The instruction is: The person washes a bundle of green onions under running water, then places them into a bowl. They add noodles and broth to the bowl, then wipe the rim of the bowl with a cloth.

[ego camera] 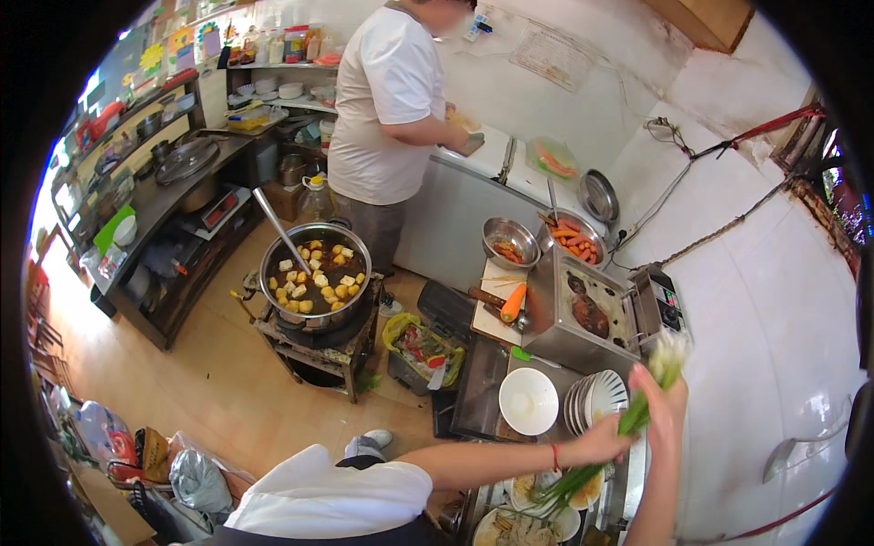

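Observation:
A bunch of scallions (638, 413) slants across the lower right, its white root ends up and its green leaves hanging down. My left hand (601, 439), with a red cord at the wrist, grips the green stalks. Higher up, near the white ends, my right hand (661, 404) is closed around the same bunch; motion blurs it. Below the leaves lie plates of food (526, 525), partly covered by them. Close to my left hand stand a stack of striped bowls (606, 394) and a white bowl (528, 401).
A stockpot (315, 269) of tofu pieces in dark broth holds a ladle. Another person (389, 102) works at a white chest freezer (471, 218). A carrot (513, 302) lies beside a steel fryer-like appliance (587, 307). A lined bin (423, 355) stands on the floor.

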Demonstrator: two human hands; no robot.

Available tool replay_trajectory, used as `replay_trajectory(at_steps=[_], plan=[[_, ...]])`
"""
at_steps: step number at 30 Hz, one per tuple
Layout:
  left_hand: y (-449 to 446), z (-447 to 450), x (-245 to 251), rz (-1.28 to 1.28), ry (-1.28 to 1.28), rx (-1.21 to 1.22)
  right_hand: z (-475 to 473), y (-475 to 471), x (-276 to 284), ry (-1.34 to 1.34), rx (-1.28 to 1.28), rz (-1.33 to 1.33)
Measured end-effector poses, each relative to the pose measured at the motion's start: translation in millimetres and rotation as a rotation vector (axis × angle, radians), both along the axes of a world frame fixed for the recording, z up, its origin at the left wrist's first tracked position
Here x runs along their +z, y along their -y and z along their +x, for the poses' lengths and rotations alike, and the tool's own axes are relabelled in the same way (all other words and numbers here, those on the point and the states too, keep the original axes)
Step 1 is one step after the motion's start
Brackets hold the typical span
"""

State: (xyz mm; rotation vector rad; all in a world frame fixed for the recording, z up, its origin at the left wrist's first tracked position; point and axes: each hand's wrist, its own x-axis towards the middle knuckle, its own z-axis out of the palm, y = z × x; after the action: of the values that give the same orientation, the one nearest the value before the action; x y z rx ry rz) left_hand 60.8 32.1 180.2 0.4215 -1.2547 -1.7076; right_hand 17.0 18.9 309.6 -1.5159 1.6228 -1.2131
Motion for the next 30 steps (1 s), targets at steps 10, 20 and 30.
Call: replay_trajectory(at_steps=[10,20,30], plan=[[227,219,26,0.201,0.031,0.377,18,61,-37,0.065,0.045,0.155],[480,305,-48,0.577,0.238,0.507,-49,-33,-129,0.382,-0.533,0.256],[590,256,-209,0.666,0.577,0.695,-45,-144,-138,0.429,-0.967,0.271]])
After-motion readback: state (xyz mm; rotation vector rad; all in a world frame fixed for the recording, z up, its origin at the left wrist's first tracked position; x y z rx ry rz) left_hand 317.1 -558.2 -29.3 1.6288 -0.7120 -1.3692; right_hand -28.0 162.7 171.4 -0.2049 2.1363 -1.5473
